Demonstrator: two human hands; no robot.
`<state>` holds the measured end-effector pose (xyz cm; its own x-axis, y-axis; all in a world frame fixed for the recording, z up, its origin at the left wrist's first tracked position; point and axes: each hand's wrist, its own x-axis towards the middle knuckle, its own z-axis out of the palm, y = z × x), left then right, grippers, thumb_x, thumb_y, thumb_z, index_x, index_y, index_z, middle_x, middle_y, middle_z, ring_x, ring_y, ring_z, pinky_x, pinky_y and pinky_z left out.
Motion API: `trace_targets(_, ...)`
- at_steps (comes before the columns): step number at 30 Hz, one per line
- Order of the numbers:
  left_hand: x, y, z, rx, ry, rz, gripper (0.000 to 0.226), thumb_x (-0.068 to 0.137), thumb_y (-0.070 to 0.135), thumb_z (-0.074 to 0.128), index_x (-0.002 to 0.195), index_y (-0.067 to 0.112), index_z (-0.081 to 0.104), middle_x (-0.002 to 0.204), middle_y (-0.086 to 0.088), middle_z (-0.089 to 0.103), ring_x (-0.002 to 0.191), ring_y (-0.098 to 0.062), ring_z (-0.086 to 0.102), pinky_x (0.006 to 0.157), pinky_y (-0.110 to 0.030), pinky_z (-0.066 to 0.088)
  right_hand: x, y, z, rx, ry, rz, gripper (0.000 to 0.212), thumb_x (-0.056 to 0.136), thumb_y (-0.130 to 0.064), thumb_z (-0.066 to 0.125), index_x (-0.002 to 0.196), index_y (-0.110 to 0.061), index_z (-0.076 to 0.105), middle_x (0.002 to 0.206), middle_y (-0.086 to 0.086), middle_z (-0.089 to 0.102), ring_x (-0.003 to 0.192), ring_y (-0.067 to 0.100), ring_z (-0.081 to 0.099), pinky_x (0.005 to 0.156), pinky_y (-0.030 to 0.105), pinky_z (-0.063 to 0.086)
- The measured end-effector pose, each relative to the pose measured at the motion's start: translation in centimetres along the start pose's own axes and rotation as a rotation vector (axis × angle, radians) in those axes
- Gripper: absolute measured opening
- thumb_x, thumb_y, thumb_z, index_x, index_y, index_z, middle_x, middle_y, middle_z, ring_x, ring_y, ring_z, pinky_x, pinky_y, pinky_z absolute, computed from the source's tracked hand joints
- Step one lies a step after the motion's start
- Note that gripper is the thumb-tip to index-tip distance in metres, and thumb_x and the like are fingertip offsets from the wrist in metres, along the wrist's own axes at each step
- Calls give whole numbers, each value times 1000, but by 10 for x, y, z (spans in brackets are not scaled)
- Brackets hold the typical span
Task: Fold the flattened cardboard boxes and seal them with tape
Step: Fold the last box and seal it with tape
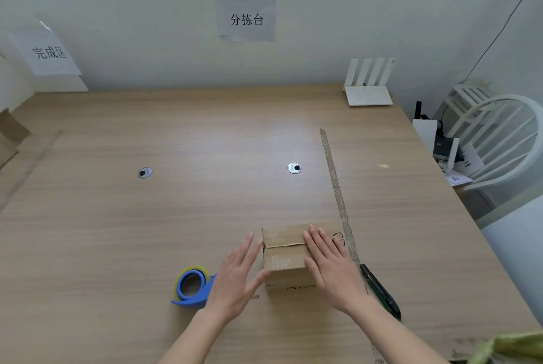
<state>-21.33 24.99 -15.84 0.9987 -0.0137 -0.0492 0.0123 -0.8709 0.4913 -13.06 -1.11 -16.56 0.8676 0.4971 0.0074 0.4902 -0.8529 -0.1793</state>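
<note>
A small folded cardboard box (283,252) stands on the wooden table (176,216), near the front, its top flaps closed along a middle seam. My right hand (329,263) lies flat on the right half of the box top, fingers straight. My left hand (238,278) is at the box's left side, fingers straight, thumb touching the front left corner. A blue tape dispenser (192,285) with a yellowish roll sits on the table just left of my left hand.
A long tape strip (335,181) runs down the table right of the box. A dark green utility knife (382,293) lies beside my right forearm. Flat cardboard (11,134) rests at the far left. A white router (368,84) and a white chair (499,140) stand at the right.
</note>
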Motion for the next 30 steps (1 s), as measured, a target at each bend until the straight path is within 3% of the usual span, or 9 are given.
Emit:
trace_targets(3, -33, -49, 4, 60, 51, -199, 71, 87, 77, 37, 152, 48, 25, 161, 13, 24, 144, -15, 30, 116, -38, 30, 1, 0, -2, 30, -9, 0, 58, 108, -53, 12, 162, -30, 13, 169, -13, 3, 155, 4, -5, 123, 33, 1)
trace_targets(5, -56, -78, 13, 149, 26, -273, 76, 78, 75, 52, 146, 44, 41, 141, 0, 52, 123, -28, 54, 97, -46, 50, 1, -2, -4, 81, -14, -2, 58, 108, -54, 13, 162, -32, 9, 168, -16, -3, 154, 2, -11, 124, 32, -2)
trace_targets(7, -73, -100, 24, 239, -13, -355, 86, 67, 65, 75, 144, 43, 44, 121, -6, 63, 101, -28, 64, 85, -44, 54, 1, -5, -6, 111, -6, -6, 58, 108, -52, 19, 161, -32, 7, 168, -17, -5, 153, 0, -12, 125, 31, -4)
trace_targets(9, -80, -112, 33, 290, -34, -407, 95, 61, 60, 84, 145, 46, 41, 98, -2, 62, 85, -22, 62, 84, -41, 51, 3, -7, -9, 114, 11, -10, 58, 107, -50, 24, 161, -30, 14, 168, -15, 3, 155, 3, -2, 125, 30, -2)
trace_targets(11, -77, -116, 39, 313, -16, -368, 95, 59, 55, 87, 144, 42, 47, 81, 5, 52, 77, -18, 59, 86, -42, 44, 5, -8, -10, 90, 64, -23, 59, 106, -47, 26, 159, -21, 31, 162, -9, 28, 151, 12, 24, 124, 33, 13)
trace_targets(15, -62, -127, 45, 335, -6, -312, 82, 74, 42, 80, 145, 41, 41, 74, 11, 49, 73, -15, 60, 103, -44, 38, 10, -8, -14, 106, 109, -54, 57, 104, -45, 32, 150, -14, 47, 139, -5, 45, 129, 15, 44, 109, 35, 41)
trace_targets(21, -54, -114, 3, 70, -82, -331, 58, 95, 51, 45, 150, 50, 26, 99, 12, 52, 89, -12, 53, 66, -26, 44, 17, -3, -18, 250, 143, -76, 35, 97, -28, 66, 131, -23, 66, 122, -9, 57, 113, 13, 51, 90, 28, 49)
trace_targets(25, -38, -87, -57, -115, -11, -299, 45, 89, 58, 52, 130, 67, 34, 102, 31, 61, 86, 3, 59, 69, -25, 51, 19, -13, -20, 216, 168, -39, 31, 94, -27, 70, 125, -23, 70, 113, -10, 60, 104, 13, 57, 74, 24, 52)
trace_targets(30, 4, -24, -129, -204, 91, -181, 36, 86, 60, 61, 119, 66, 47, 101, 38, 62, 87, 10, 58, 68, -16, 43, 21, -19, -22, 214, 78, 1, 32, 89, -20, 75, 121, -22, 72, 109, -7, 62, 98, 19, 63, 68, 29, 56)
